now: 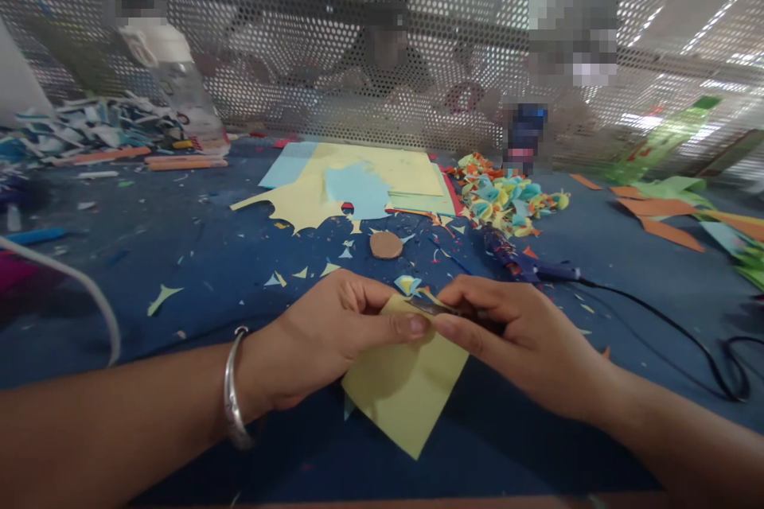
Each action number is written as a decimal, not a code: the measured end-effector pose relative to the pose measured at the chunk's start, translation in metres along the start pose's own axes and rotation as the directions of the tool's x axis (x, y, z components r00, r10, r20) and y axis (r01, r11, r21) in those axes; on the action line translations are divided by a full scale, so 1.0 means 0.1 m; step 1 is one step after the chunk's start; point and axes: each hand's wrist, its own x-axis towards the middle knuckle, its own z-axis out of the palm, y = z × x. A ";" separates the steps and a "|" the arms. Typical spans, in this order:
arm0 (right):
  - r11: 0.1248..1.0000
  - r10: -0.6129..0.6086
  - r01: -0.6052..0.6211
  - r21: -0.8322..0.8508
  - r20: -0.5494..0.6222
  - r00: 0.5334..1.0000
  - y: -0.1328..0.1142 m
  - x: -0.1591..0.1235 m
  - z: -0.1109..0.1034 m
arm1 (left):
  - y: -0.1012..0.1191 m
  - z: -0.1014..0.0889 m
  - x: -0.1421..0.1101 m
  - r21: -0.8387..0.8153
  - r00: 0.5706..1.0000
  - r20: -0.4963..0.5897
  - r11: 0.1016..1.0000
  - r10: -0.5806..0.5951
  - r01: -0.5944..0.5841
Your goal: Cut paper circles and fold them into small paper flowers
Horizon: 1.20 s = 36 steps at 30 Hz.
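My left hand (pixel 358 326), with a silver bangle (pixel 231 390) on its wrist, pinches a yellow sheet of paper (pixel 411 394) near its top corner. The sheet hangs cornerwise, its lowest tip toward me. My right hand (pixel 507 334) is closed around dark scissors (pixel 433 308); their handles are mostly hidden by the fingers. The blades lie at the paper's upper edge, beside my left thumb. A small blue and yellow paper piece (pixel 408 284) shows just beyond the fingers. Past them on the blue tabletop sits a round brown disc (pixel 386 245).
Cut yellow and blue sheets (pixel 358 187) lie at the back centre, beside a heap of curled paper pieces (pixel 507 203). A purple glue gun (pixel 537 266) trails a black cord (pixel 668 310) rightward. At back left stands a clear bottle (pixel 188 95). Perforated metal (pixel 286 56) forms the back.
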 end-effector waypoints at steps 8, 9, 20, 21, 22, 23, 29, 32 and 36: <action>1.000 -0.016 0.016 -0.009 0.001 1.000 -0.03 -0.01 0.00 | -0.01 -0.01 0.00 0.014 0.999 0.033 1.000 -0.007 0.007; 1.000 -0.015 0.015 -0.010 0.002 1.000 -0.03 -0.01 0.00 | -0.02 -0.01 0.01 0.014 0.999 0.038 1.000 -0.006 0.006; 0.999 -0.041 0.041 -0.015 0.012 0.999 -0.02 -0.01 0.00 | -0.03 -0.02 0.02 0.023 0.998 0.057 1.000 -0.016 0.015; 0.999 -0.037 0.038 -0.015 0.014 0.999 -0.02 -0.01 0.00 | -0.03 -0.02 0.02 0.021 0.998 0.059 1.000 -0.022 0.021; 0.999 -0.033 0.033 -0.017 0.017 0.999 -0.02 -0.02 0.00 | -0.03 -0.02 0.02 0.019 0.998 0.061 1.000 -0.026 0.025; 0.999 -0.030 0.030 -0.020 0.021 0.999 -0.01 -0.02 0.00 | -0.03 -0.01 0.01 0.022 0.998 0.063 0.999 -0.028 0.026; 0.998 -0.043 0.043 -0.043 0.012 0.999 0.00 -0.03 0.00 | -0.03 -0.01 0.00 0.043 0.997 0.078 0.999 -0.013 0.010; 0.998 -0.041 0.041 -0.043 0.015 0.999 0.00 -0.03 0.00 | -0.02 -0.02 0.01 0.053 0.997 0.080 0.998 -0.019 0.015; 0.999 -0.016 0.017 -0.031 0.034 0.999 0.00 -0.02 0.01 | -0.02 -0.01 0.01 0.057 0.997 0.074 0.998 -0.036 0.032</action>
